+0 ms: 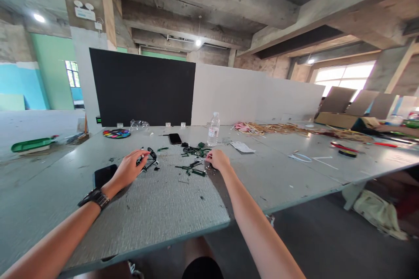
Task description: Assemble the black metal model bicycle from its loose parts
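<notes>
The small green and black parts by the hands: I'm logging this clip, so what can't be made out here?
- Green parts, head view: too small to identify.
- Right hand: fingertips curl over whatever they touch.
- Left hand: partly covers a black piece.
- Bottle label: too small to read.

Daylight pours through the overexposed window (pixel 343 76) at right; ceiling lamps (pixel 198 42) glare. The table (pixel 163 209) is evenly lit with soft shadows. Edges bend and blur.

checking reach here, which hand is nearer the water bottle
Right. The right hand lies just below the water bottle; the left hand is far off to the bottle's left.
</notes>
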Available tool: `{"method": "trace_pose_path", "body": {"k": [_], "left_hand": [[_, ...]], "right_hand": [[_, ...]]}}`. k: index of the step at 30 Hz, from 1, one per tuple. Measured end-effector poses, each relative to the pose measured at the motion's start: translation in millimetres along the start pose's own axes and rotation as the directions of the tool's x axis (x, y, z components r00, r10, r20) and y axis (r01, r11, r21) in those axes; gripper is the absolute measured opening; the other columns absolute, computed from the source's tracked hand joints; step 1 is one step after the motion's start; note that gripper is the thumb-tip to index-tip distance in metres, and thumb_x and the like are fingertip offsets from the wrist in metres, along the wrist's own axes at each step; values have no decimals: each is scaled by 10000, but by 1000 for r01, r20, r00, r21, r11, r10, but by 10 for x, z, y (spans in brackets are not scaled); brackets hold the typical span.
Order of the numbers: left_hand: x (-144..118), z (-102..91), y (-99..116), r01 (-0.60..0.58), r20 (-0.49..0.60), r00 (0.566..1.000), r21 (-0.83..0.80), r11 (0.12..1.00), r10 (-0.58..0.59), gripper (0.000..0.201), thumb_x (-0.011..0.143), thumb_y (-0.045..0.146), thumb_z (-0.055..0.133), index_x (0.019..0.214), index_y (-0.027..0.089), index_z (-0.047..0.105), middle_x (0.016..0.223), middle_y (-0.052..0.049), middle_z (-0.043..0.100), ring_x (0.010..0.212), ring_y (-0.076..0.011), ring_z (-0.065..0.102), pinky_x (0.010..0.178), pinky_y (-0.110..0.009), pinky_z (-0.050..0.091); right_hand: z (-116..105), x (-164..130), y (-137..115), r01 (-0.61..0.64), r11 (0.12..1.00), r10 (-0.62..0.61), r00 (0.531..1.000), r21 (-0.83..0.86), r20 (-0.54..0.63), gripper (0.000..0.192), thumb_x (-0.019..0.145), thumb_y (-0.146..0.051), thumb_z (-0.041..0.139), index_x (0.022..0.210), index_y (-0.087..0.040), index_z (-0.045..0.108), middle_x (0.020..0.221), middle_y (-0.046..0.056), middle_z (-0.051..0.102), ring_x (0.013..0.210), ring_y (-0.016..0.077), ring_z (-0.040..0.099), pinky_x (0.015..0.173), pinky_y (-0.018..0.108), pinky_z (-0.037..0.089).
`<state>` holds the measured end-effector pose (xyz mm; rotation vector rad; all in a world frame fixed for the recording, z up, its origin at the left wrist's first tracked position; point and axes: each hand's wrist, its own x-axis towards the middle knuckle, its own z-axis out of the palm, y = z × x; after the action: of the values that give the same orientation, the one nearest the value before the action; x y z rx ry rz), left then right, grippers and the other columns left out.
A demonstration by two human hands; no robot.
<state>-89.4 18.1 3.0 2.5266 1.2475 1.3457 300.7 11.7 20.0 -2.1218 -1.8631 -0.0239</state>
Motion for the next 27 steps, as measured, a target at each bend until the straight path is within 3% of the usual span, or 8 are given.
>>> {"method": "trace_pose_path", "body": {"k": [5, 8, 12, 14, 17, 21, 23, 27], "left_hand": [[8, 49, 121, 118, 86, 991, -262, 958, -99, 344, 977, 491, 466, 1072, 214, 647, 999, -79, 747, 942, -241, 712, 880, -387, 541], [-6, 138, 161, 186, 131, 982, -502, 845, -138, 408, 935, 539, 540, 1173, 209, 507, 1021, -88, 757, 922, -231, 737, 871, -408, 573], [-4, 212, 177, 301, 186, 953, -618, 726, -238, 569, 856, 594, 634, 1216, 212, 412, 1071, -134, 762, 885, -233, 749, 820, -443, 596], [2, 209, 191, 345, 215, 938, -646, 682, -271, 593, 807, 602, 689, 1175, 192, 468, 1061, -150, 764, 877, -246, 747, 808, -449, 597], [6, 176, 222, 383, 229, 921, -673, 633, -314, 615, 747, 590, 758, 1136, 160, 553, 1043, -152, 766, 880, -258, 741, 823, -451, 592], [9, 142, 235, 403, 193, 896, -731, 551, -400, 689, 676, 560, 832, 1159, 138, 582, 1003, -136, 768, 866, -253, 737, 855, -444, 588], [16, 135, 228, 410, 187, 884, -752, 516, -429, 733, 641, 543, 862, 1178, 132, 581, 1000, -133, 767, 851, -250, 738, 864, -446, 588], [30, 124, 230, 420, 192, 869, -774, 474, -456, 761, 599, 534, 888, 1165, 116, 599, 1034, -142, 759, 841, -250, 738, 858, -444, 595]], "right_hand": [[24, 23, 25, 26, 1000, -25, 1000, 12, -16, 136, 921, -303, 670, 941, -209, 767, 1003, 85, 764, 950, 230, 699, 697, 258, 441], [-3, 23, -37, 60, 998, -57, 995, 35, -78, 205, 985, -298, 567, 1030, -183, 730, 1072, 114, 747, 974, 237, 689, 726, 276, 449], [-119, 36, -340, 195, 972, -171, 970, 131, -173, 213, 1011, -302, 515, 1080, -210, 694, 1046, 63, 752, 934, 185, 683, 743, 254, 456], [-184, 61, -584, 373, 883, -297, 914, 286, -277, 163, 973, -280, 579, 998, -191, 712, 980, 61, 759, 895, 179, 685, 770, 259, 464], [-221, 96, -975, 527, 728, -433, 849, 438, -303, 145, 931, -258, 617, 963, -187, 739, 931, 58, 767, 829, 176, 691, 767, 277, 485], [-55, 53, -1339, 552, 593, -505, 822, 587, -263, 112, 850, -197, 701, 936, -176, 770, 925, 59, 782, 861, 188, 712, 811, 290, 511], [92, -18, -1424, 524, 523, -502, 827, 672, -254, 145, 852, -212, 709, 976, -172, 775, 971, 70, 784, 890, 199, 721, 819, 295, 524], [303, -186, -1477, 496, 481, -531, 821, 722, -211, 135, 857, -260, 727, 946, -182, 792, 929, 63, 789, 882, 214, 728, 817, 303, 530]]}}
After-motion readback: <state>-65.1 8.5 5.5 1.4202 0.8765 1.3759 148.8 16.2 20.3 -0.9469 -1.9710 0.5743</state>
